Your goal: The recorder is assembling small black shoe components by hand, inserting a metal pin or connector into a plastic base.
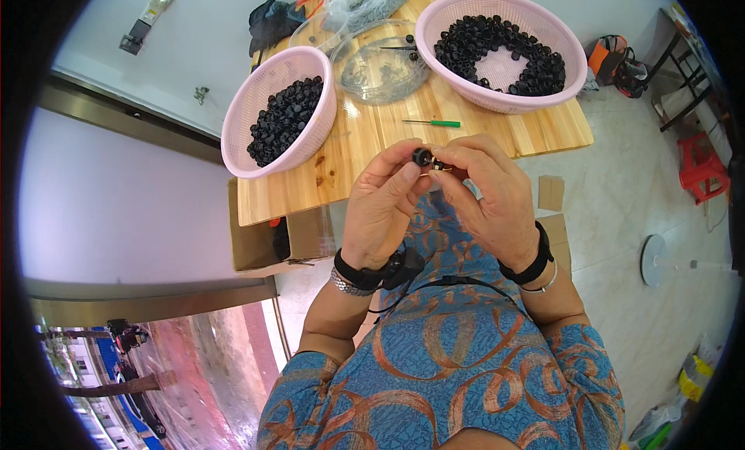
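Note:
Between thumb and fingers, my left hand (pixel 386 205) pinches a small round black cap-like part (pixel 421 156). Close against it, my right hand (pixel 490 198) grips a small black piece with a brass-coloured bit (pixel 439 164); whether the two parts touch I cannot tell. Both hands are closed, held just off the table's near edge above my lap. Beyond them, a screwdriver with a green handle (pixel 445 124) lies on the wooden table (pixel 372 143).
A pink basket (pixel 326 116) of black parts stands at the table's left, a larger pink basket (pixel 504 102) at its right. Between them sits a clear round tray (pixel 380 76) with small pieces. Below the table's left side is a cardboard box (pixel 310 237). A red stool (pixel 698 167) stands far right.

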Motion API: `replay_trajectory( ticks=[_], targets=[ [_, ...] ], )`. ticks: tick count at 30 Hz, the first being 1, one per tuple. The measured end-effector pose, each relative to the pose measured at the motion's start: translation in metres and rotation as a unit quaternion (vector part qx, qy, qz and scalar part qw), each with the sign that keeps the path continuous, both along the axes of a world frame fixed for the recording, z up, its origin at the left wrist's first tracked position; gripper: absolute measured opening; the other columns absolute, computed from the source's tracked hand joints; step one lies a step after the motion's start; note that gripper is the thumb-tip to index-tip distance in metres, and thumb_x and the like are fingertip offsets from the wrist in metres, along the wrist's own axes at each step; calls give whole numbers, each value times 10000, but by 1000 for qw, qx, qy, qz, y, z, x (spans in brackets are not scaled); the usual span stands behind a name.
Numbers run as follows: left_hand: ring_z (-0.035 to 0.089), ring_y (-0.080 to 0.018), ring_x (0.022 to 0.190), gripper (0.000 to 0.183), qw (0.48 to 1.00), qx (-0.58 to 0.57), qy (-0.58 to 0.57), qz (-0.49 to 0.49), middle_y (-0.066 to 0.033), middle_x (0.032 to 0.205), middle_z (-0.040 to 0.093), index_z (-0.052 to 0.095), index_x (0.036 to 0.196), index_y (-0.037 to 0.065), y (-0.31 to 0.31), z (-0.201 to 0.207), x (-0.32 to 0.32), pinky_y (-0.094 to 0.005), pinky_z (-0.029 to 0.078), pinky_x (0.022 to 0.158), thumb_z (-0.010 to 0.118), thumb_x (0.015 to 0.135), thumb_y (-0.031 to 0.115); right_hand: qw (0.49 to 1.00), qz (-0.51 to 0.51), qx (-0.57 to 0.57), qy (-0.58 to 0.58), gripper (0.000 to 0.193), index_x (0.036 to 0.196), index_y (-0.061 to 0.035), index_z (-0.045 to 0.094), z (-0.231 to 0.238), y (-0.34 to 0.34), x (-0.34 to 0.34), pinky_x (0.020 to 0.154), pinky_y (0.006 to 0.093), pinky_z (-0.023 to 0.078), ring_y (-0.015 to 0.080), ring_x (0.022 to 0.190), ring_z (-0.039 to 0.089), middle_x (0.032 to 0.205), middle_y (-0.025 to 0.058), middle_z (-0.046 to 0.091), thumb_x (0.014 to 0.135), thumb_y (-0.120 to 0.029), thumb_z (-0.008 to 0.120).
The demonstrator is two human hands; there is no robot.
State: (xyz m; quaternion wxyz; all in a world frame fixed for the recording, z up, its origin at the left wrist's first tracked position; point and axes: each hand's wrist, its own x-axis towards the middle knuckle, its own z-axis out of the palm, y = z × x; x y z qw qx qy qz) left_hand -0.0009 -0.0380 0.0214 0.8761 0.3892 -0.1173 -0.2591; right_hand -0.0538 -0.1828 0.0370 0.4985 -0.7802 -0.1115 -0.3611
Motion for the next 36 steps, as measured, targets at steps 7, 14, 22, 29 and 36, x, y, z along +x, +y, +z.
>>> replay_trajectory(
  ticks=[7, 14, 22, 29, 36],
  targets=[
    [576, -139, 945, 253, 1000, 13, 3, -6, -71, 1052, 589, 533, 1131, 13, -3, 0, -3, -257, 485, 830, 519, 879, 30, 1000, -1, 22, 19, 207, 923, -9, 539, -1, -2, -4, 574, 306, 470, 249, 679, 581, 810, 108, 569, 739, -1, 634],
    [574, -141, 946, 253, 1000, 19, -8, -3, -74, 1049, 588, 532, 1130, 7, -6, 1, -5, -261, 486, 829, 522, 878, 32, 1000, -2, 30, 5, 180, 880, -8, 536, -3, -5, -3, 588, 316, 472, 261, 684, 580, 807, 111, 572, 733, -3, 640],
    [573, -141, 944, 257, 1000, 19, -18, -3, -81, 1052, 588, 534, 1124, -4, -8, 3, -6, -267, 484, 837, 537, 868, 27, 1000, 0, 28, 12, 178, 873, -7, 533, -1, -7, -6, 610, 331, 472, 281, 709, 577, 811, 119, 575, 730, -7, 638],
    [573, -147, 957, 256, 999, 25, -27, 1, -82, 1061, 591, 540, 1120, 4, -9, 2, -7, -277, 482, 848, 542, 865, 26, 1000, -7, 13, 8, 187, 865, -6, 523, -1, -9, -9, 643, 354, 468, 302, 736, 571, 814, 125, 574, 720, -17, 641],
    [576, -154, 959, 256, 999, 29, -35, 0, -88, 1061, 592, 541, 1117, -2, -10, 4, -9, -281, 485, 843, 540, 861, 15, 1000, 2, 2, 2, 179, 859, -3, 516, 1, -13, -11, 638, 368, 456, 315, 742, 560, 811, 133, 562, 723, -17, 631]
  ],
)
